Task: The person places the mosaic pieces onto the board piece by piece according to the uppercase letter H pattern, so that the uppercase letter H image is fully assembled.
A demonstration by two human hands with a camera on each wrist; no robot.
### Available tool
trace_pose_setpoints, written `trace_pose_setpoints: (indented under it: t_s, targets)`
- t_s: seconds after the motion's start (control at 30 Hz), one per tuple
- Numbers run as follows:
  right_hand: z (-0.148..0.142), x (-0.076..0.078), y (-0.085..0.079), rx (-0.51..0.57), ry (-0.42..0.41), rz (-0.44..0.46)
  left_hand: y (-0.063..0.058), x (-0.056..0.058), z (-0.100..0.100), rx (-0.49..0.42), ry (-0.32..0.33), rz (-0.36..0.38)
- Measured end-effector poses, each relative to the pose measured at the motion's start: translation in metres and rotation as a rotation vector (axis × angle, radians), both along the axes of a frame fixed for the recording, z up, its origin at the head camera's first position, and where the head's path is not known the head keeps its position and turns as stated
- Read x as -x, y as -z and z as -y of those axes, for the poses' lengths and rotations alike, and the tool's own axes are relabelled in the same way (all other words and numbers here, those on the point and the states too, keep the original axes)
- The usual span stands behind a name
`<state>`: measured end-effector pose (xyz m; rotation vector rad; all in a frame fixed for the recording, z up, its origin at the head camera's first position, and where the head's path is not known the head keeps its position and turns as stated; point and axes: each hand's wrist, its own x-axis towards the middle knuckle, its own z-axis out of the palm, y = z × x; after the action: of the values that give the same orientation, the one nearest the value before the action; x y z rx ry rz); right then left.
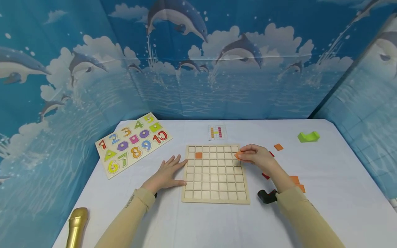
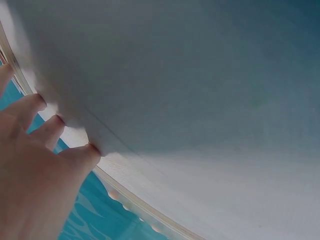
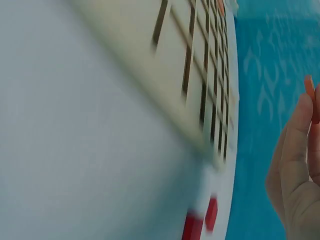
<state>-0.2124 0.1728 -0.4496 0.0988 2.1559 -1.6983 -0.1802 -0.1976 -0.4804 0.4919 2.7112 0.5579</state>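
Orange tile [image 1: 237, 155] pinched in right hand [image 1: 258, 157] at grid board [image 1: 214, 177]'s right edge: likely mid-placement, exact spot unclear, calling for squaring; left hand [image 1: 166, 175], fingers spread, touches opposite edge.

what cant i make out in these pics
Head view: part of a red piece, hidden by the right forearm.
Head view: the lower end of the golden microphone, cut off by the bottom edge.
Right wrist view: part of the right hand, cut off by the right edge.
Right wrist view: the near rim of the board, blurred.
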Motion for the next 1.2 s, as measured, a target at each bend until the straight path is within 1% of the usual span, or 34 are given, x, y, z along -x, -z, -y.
trace_pose_setpoints:
  t_s: [0.13,0.23,0.37,0.43,0.57,0.67,0.9,1.07,1.2]
  targets:
    - [0.040,0.008,0.002,-0.056,-0.018,-0.028,0.001,0.000,0.000,0.002,-0.004,-0.002]
    - [0.064,0.013,0.004,-0.045,-0.051,-0.043,0.003,0.000,0.000,0.007,-0.006,-0.001]
    - [0.092,0.017,0.008,-0.012,-0.076,-0.048,0.004,-0.001,0.001,0.011,-0.013,0.002]
    - [0.105,0.018,0.009,-0.029,-0.069,-0.048,0.004,-0.001,0.001,0.009,-0.013,0.007]
    - [0.125,0.020,0.014,-0.098,-0.034,-0.052,0.004,0.001,0.001,0.010,-0.008,0.014]
    - [0.135,0.021,0.017,-0.176,-0.033,-0.074,0.004,0.002,0.001,0.012,-0.003,0.010]
    - [0.145,0.023,0.016,-0.338,-0.115,-0.145,0.003,0.002,0.001,0.002,0.006,-0.001]
    - [0.148,0.024,0.017,-0.405,-0.165,-0.165,0.003,0.001,0.000,-0.002,0.007,-0.003]
    - [0.150,0.025,0.017,-0.432,-0.178,-0.194,0.003,0.001,0.000,0.004,0.004,-0.005]
